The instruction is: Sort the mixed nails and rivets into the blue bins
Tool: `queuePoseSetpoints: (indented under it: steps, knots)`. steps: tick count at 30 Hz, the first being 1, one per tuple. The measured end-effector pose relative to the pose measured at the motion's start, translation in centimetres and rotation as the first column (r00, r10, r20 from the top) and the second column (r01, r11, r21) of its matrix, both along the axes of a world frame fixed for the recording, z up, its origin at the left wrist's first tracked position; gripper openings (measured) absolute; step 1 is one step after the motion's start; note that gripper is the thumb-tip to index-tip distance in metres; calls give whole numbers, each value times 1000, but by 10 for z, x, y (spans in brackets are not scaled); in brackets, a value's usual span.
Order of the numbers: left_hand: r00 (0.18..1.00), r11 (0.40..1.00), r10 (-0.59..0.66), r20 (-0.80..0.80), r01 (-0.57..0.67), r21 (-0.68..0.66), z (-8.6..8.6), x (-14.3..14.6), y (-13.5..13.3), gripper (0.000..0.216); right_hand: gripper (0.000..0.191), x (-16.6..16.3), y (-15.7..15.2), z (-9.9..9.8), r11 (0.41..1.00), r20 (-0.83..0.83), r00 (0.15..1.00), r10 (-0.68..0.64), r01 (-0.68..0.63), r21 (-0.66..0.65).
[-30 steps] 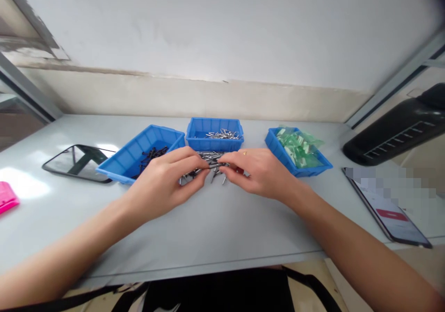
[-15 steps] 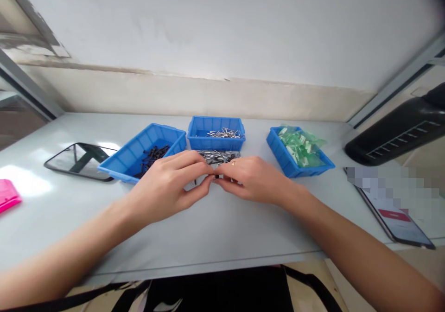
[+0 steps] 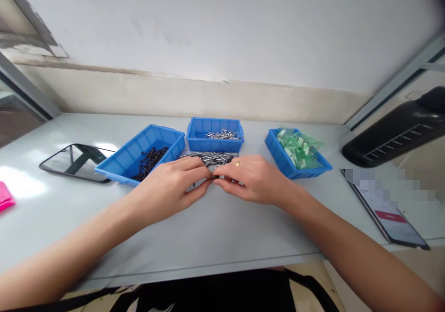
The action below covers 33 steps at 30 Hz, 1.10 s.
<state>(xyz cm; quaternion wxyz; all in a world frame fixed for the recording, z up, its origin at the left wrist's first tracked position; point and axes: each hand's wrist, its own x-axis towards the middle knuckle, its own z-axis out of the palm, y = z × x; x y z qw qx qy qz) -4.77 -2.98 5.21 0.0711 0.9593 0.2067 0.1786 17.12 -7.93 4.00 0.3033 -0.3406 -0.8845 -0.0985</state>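
My left hand (image 3: 177,182) and my right hand (image 3: 248,177) meet fingertip to fingertip over the middle of the table. Both are closed in a pinch on a small black piece (image 3: 216,177), mostly hidden by the fingers, so its kind does not show. Just behind the hands lies a loose pile of metal rods (image 3: 212,156) with some dark ends. Left of it, a blue bin (image 3: 121,157) holds several black parts (image 3: 153,159). Behind the pile stands another blue bin (image 3: 214,144) with short silver pins (image 3: 225,135).
A third blue bin (image 3: 285,161) at the right holds green plastic packets (image 3: 301,149). A black bottle (image 3: 385,136) and a phone (image 3: 385,214) are at the far right. On the left lie a black-framed mirror (image 3: 74,162) and a pink object (image 3: 5,197). A wall rises behind.
The view has shifted slightly. My hands stay together at the same spot, the fingertips on the black piece turned a little, and less of the piece shows.
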Motion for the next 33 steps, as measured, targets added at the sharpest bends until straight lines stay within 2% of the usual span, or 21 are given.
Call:
queuePoseSetpoints:
  steps: [6, 11, 16, 23, 27, 33]
  knots:
    - [998, 953, -23, 57, 39, -302, 8, 0, -3, 19, 26, -6, -4, 1, 996, -80, 996, 40, -33, 89]
    - [992, 918, 14, 125, 36, -394, 9, 3, -1, 22, 26, -6, -5, 3, 995, -93, 996, 13, -4, 101]
    - [984, 948, 15, 179, 43, -317, 9, 3, 0, 19, 22, -2, -5, 7, 993, -101, 995, 3, 9, 120]
    - [959, 995, 77, 271, -57, -84, 9, 0, 0, 12, 21, 2, -3, 10, 992, -53, 990, -127, 126, -30]
    - [954, 995, 39, 297, -63, 72, 8, -1, -2, 9, 26, 2, -1, 5, 992, 36, 994, -103, 105, -77]
    - [962, 996, -23, 271, -1, 88, 4, -2, -1, 11, 28, 0, 0, 4, 992, 74, 995, -67, 75, -100]
